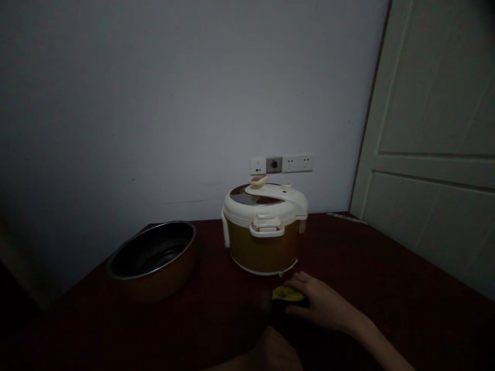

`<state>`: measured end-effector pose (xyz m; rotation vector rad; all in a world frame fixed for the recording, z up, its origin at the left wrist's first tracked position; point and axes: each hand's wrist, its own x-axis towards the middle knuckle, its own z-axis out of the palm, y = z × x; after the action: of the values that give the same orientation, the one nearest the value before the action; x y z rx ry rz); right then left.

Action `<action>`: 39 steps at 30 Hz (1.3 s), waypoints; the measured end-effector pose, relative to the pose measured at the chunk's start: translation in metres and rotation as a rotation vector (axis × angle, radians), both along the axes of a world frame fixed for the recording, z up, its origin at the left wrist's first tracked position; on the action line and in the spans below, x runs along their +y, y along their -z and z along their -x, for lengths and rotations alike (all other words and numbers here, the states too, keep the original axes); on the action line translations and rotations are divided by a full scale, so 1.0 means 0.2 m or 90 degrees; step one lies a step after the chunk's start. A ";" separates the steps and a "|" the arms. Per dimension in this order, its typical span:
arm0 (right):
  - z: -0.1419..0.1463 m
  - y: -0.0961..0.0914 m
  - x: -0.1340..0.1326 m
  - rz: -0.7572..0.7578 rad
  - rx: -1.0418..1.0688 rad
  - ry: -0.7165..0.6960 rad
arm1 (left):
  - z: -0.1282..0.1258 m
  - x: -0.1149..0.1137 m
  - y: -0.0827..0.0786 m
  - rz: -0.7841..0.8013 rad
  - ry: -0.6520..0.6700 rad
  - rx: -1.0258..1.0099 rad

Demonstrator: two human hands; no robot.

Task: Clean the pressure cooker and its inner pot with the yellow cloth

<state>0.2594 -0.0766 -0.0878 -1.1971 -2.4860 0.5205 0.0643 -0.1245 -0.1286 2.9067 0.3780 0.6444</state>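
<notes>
My right hand lies on the dark red table, its fingers curled round a small yellow and dark object that looks like a sponge. It rests just in front of a closed rice cooker with a cream lid and a yellow-brown body. My left hand shows only in part at the bottom edge, dim, close to the yellow object; its fingers are hidden.
A metal pot, the cooker's inner bowl by its look, sits to the left of the cooker. A wall socket strip is behind the cooker. A white door stands at the right. The room is dim.
</notes>
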 end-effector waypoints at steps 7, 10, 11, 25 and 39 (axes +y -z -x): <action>0.03 -0.01 0.04 0.034 0.226 -0.005 | 0.06 0.04 -0.45 -0.124 0.081 -0.270; 0.04 -0.04 0.04 0.057 0.274 0.004 | 0.12 0.06 -0.77 -0.180 0.065 -0.306; 0.04 -0.05 0.04 0.062 0.286 0.018 | 0.14 0.08 -0.86 -0.198 0.055 -0.302; 0.09 -0.24 0.08 0.442 0.593 0.091 | 0.44 0.92 -1.42 -0.094 -0.417 -0.394; 0.19 -0.27 0.25 0.548 0.608 0.103 | 0.55 1.64 -1.29 0.235 -0.584 -0.149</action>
<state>0.2215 -0.0263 -0.0342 -0.9931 -1.3302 1.7223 -0.0464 0.2039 0.1302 2.1587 1.6181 0.8730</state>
